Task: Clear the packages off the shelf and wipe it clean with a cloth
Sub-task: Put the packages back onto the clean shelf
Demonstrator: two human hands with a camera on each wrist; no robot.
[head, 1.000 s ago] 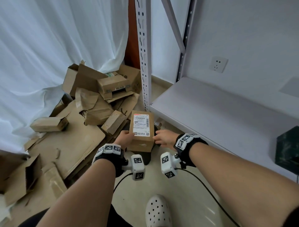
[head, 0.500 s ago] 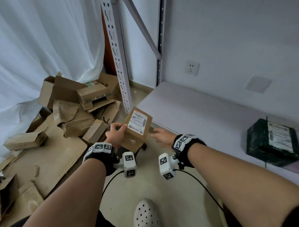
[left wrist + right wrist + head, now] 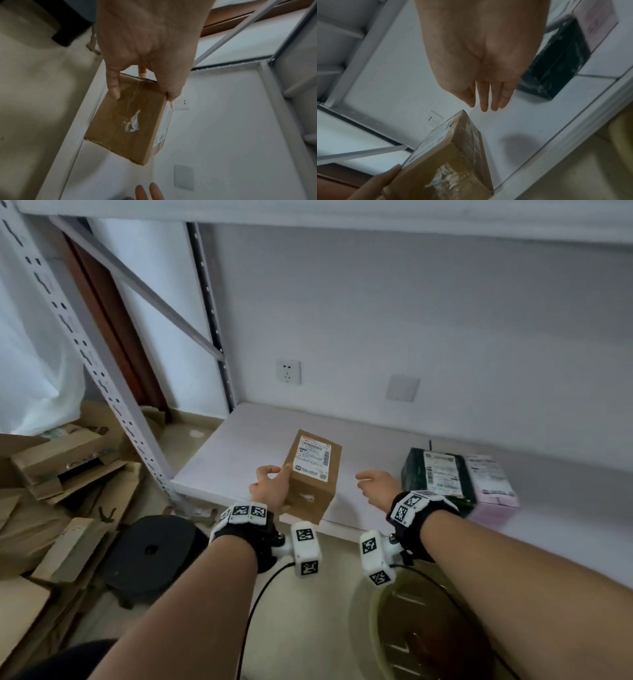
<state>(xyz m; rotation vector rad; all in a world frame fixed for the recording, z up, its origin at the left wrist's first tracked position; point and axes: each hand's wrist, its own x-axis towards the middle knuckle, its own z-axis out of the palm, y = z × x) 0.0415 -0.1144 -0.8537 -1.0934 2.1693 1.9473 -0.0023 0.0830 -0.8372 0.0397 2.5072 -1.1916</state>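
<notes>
Two hands ours — left hand grips box above shelf; right hand loose, holding nothing.

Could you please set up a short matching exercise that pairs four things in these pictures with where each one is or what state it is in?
Things:
1. brown box
2. dark green package
3. pink package
4. right hand

Places or states:
A. lying on the shelf, farthest to the right
B. gripped by the left hand
C. open, holding nothing
D. lying on the shelf, between the right hand and the pink package

Pairs: 1-B, 2-D, 3-A, 4-C
</notes>
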